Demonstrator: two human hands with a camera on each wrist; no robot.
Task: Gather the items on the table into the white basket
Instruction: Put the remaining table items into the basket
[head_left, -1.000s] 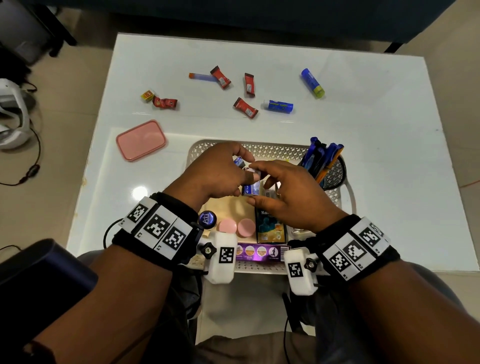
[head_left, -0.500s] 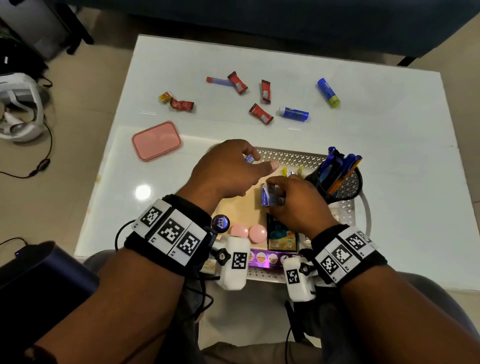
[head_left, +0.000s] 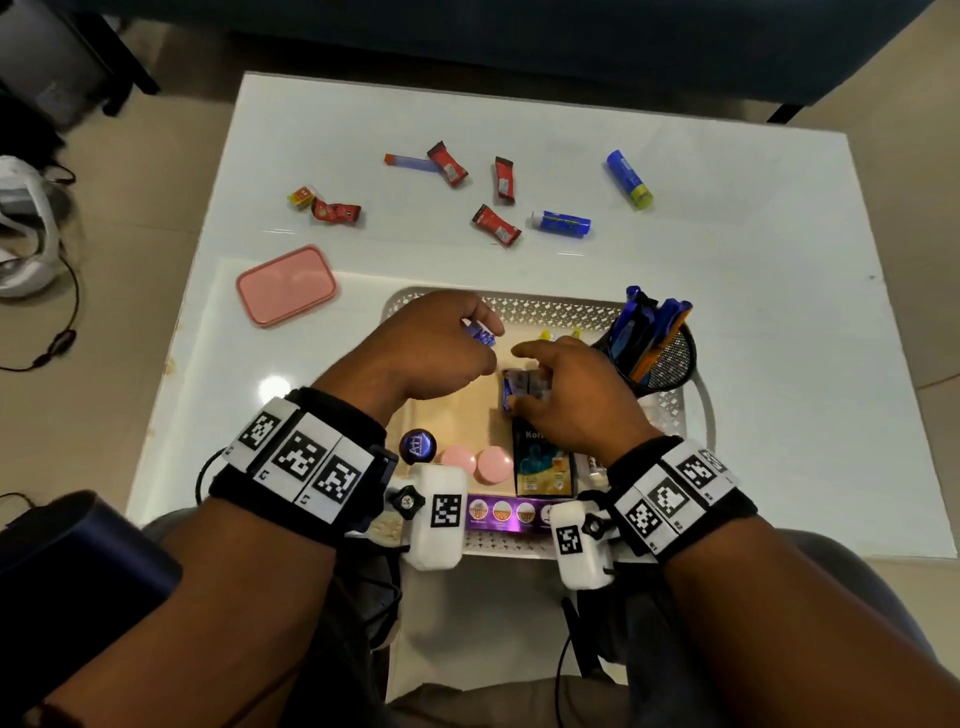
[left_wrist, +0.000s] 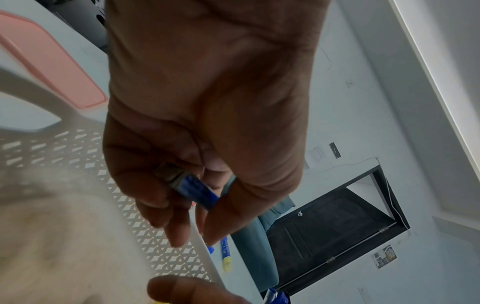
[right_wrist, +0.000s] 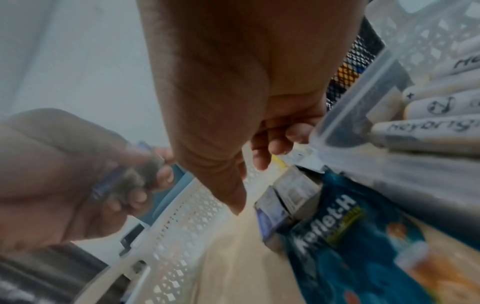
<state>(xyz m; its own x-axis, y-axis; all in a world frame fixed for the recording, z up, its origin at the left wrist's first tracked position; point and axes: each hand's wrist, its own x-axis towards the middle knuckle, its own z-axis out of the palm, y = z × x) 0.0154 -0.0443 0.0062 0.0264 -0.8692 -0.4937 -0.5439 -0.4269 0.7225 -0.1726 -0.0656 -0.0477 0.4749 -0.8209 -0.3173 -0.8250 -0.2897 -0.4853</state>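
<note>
The white basket stands at the near edge of the table. My left hand hovers over its far left part and pinches a small blue packet between thumb and fingers. My right hand hangs just above two small grey-blue boxes that lie in the basket; thumb and fingers are loose and apart from them. Beyond the basket lie several red sweet wrappers, a blue tube, a blue glue stick, a thin blue stick and a pink lid.
Inside the basket are a black mesh pen cup, a blue lozenge packet, two pink discs, a dark blue cap and a purple box. The table's right half is bare white. A dark sofa stands behind the table.
My right hand came down with the small boxes, set them beside the lozenge packet and loosened its hold. My left hand drew slightly away, still pinching the blue packet.
</note>
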